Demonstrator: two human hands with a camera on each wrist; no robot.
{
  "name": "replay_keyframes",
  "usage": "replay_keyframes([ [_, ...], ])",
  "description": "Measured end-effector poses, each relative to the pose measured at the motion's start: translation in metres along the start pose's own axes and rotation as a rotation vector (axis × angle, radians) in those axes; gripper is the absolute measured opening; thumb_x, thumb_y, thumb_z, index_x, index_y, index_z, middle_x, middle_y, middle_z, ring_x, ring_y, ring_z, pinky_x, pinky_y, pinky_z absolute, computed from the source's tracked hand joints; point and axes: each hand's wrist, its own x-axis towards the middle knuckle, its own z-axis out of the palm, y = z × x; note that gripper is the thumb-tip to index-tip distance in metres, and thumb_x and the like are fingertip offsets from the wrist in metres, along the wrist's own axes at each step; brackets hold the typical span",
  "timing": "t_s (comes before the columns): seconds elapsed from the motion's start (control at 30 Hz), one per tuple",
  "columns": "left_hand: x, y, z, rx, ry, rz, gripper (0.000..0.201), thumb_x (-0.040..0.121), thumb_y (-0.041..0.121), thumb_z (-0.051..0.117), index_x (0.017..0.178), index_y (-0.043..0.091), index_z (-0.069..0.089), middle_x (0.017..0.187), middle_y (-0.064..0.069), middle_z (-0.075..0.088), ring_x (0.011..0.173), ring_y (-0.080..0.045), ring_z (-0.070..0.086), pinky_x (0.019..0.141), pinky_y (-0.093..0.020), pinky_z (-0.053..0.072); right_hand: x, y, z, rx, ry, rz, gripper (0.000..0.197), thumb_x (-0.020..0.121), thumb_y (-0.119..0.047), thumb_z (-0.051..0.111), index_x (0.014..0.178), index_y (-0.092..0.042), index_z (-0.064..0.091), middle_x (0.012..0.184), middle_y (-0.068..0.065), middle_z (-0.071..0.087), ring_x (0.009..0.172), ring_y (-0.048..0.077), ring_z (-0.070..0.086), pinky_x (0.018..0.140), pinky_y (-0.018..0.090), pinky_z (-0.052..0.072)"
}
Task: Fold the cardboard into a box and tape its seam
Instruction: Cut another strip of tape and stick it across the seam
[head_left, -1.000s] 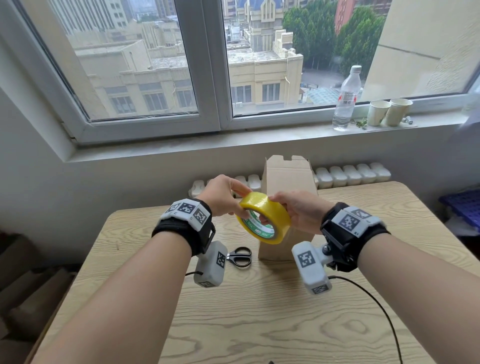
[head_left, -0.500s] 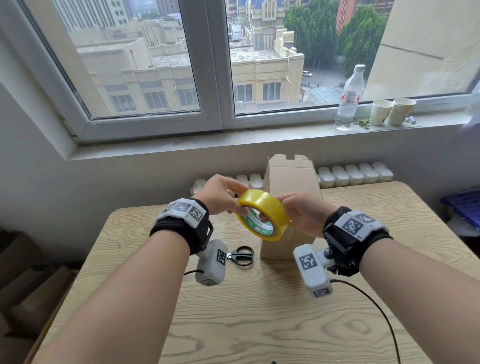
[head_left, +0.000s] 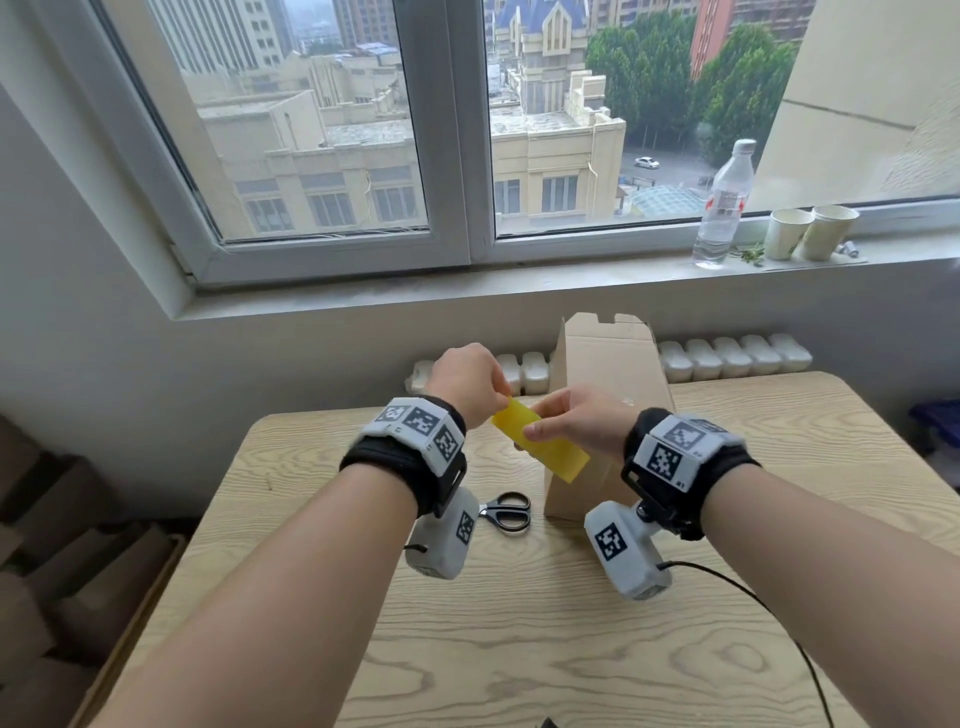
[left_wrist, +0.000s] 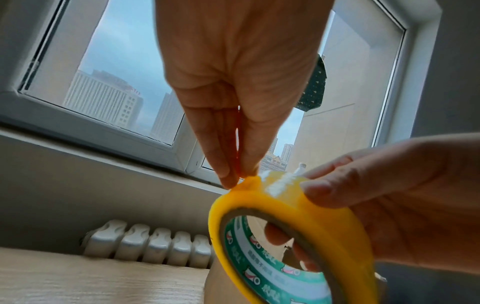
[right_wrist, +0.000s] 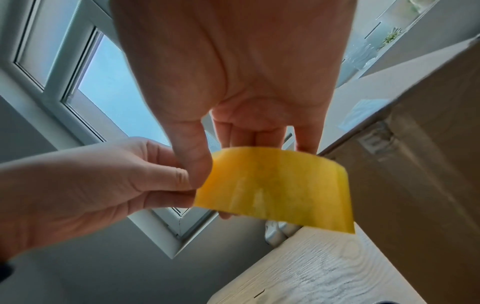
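The right hand (head_left: 582, 426) clasps the light, stiff yellow tape roll (left_wrist: 293, 236) while the left hand (head_left: 467, 379) pinches its thin, clingy free end (left_wrist: 246, 182), best held by that edge.

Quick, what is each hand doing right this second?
Left hand: pinching the loose end of the yellow tape roll.
Right hand: gripping the roll, thumb on its outside, fingers through its core.

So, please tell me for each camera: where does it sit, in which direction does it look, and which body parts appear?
Head: on the head, looks forward and down at the table, box and window; both forearms show.
Left wrist: looks along the left hand, which pinches the tape end.
Right wrist: looks along the right hand, which holds the tape roll.
All views share both hands and the yellow roll.
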Motion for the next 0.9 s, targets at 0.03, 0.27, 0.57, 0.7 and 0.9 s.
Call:
replay_keyframes([
  [0.03,-0.001,-0.001,-0.001,0.007,0.014,-0.01,0.013,0.081,0.018,0.069,0.091,0.021,0.078,0.093,0.001,0.074,0.09,-0.017,0.066,0.085,-0.028,0.052,0.0,-0.003,0.002,-0.02,0.024,-0.006,0.026,0.076,-0.037,0.074,0.097,-0.022,0.076,0.097,0.003,0.074,0.094,0.021,0.068,0.091,0.043,0.054],
  [0.27,-0.006,0.001,-0.003,0.08,0.052,-0.038,0.018,0.081,0.011,0.064,0.088,0.021,0.078,0.093,-0.003,0.073,0.092,-0.024,0.066,0.084,-0.032,0.053,0.002,-0.016,0.016,-0.099,0.113,-0.026,0.019,0.082,-0.029,0.072,0.095,-0.015,0.075,0.084,0.002,0.068,0.077,0.015,0.06,0.066,0.025,0.046],
  [0.57,-0.007,0.002,0.0,0.122,0.107,-0.065,0.019,0.082,0.006,0.058,0.088,0.015,0.074,0.091,-0.008,0.07,0.087,-0.029,0.064,0.081,-0.038,0.056,0.002,-0.024,0.022,-0.143,0.161,0.001,0.026,0.083,-0.031,0.07,0.098,-0.01,0.075,0.09,0.007,0.067,0.081,0.019,0.061,0.069,0.027,0.047],
  [0.7,-0.008,0.002,-0.002,0.217,0.101,-0.004,0.022,0.084,0.003,0.053,0.092,0.011,0.071,0.093,-0.01,0.069,0.088,-0.031,0.064,0.08,-0.038,0.055,-0.002,-0.029,0.024,-0.182,0.143,-0.008,0.02,0.084,-0.032,0.069,0.088,-0.012,0.072,0.077,0.002,0.061,0.075,0.018,0.056,0.06,0.024,0.041],
  [0.9,-0.013,0.004,-0.003,0.294,0.078,0.041,0.018,0.085,0.009,0.056,0.098,0.01,0.069,0.098,-0.011,0.068,0.094,-0.032,0.064,0.078,-0.036,0.051,-0.005,-0.031,0.026,-0.185,0.151,-0.012,0.023,0.084,-0.029,0.07,0.064,-0.023,0.06,0.063,-0.007,0.05,0.06,0.007,0.046,0.051,0.022,0.032],
])
